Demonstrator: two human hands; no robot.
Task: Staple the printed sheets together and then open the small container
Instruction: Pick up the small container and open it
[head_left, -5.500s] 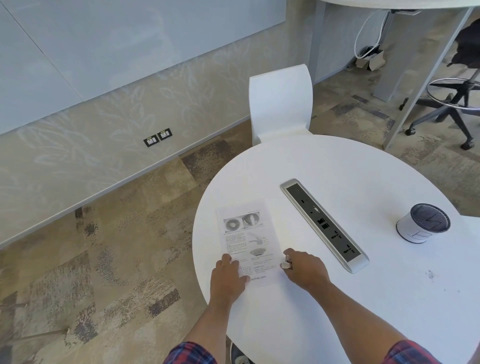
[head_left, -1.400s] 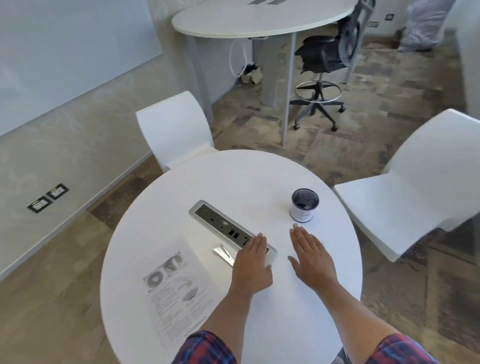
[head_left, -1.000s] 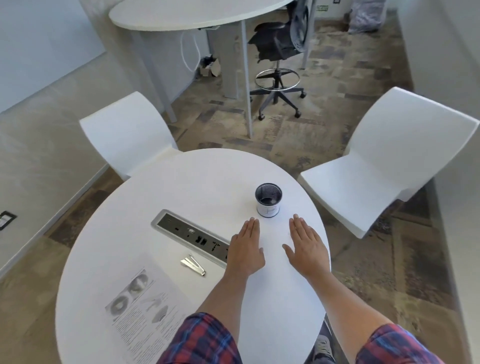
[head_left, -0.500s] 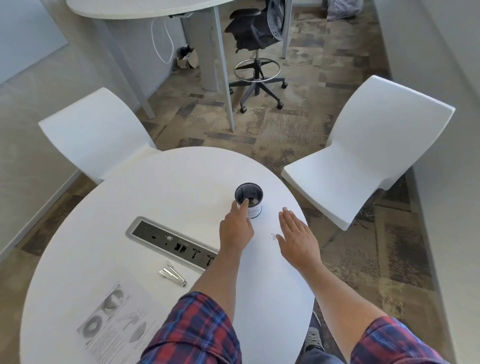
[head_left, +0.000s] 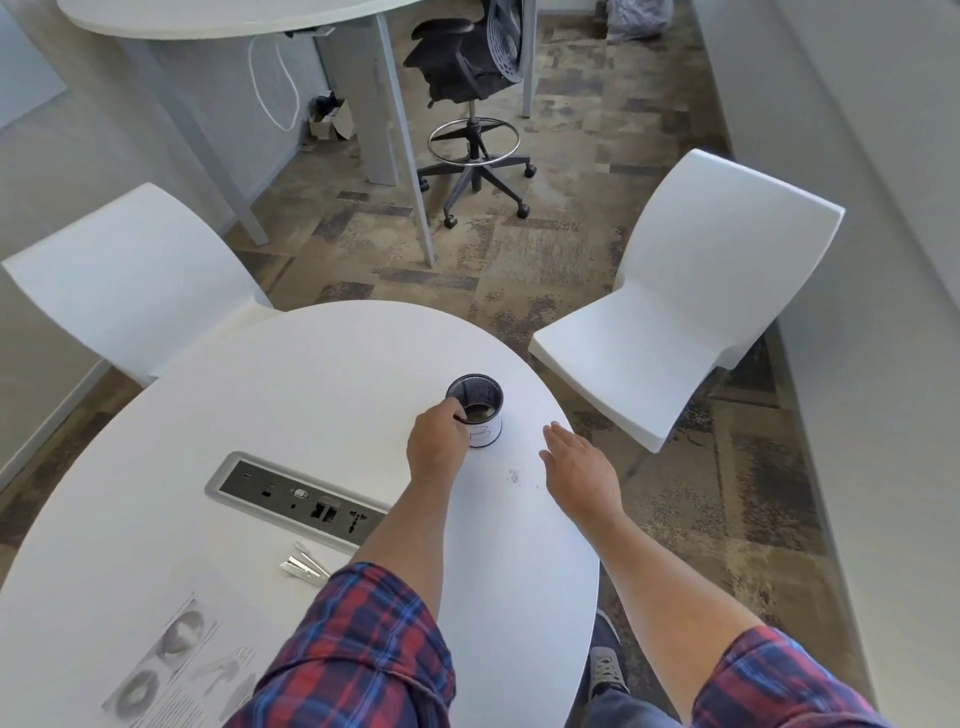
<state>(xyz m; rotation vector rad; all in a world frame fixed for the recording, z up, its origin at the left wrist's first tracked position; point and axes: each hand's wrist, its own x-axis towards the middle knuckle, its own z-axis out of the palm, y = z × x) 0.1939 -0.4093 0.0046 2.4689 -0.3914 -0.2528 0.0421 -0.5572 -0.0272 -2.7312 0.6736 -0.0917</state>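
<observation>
While upright, small container (head_left: 480, 418), left hand (head_left: 436, 448) gripping rim

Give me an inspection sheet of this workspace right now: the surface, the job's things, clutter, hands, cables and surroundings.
Surface: round white table with a built-in socket strip; a small smudge near the right edge.
Job's things: printed sheets flat at the near left edge; stapler lying beside the socket strip; small container upright toward the far right, dark top, white side.
Clutter: nothing seen.
Hands: left hand touching the container's rim and side, fingers curled; right hand open and apart from the container, holding nothing.
Cables: white cable hanging under the far table.
Surroundings: two white chairs, a black stool chair, patterned carpet.
</observation>
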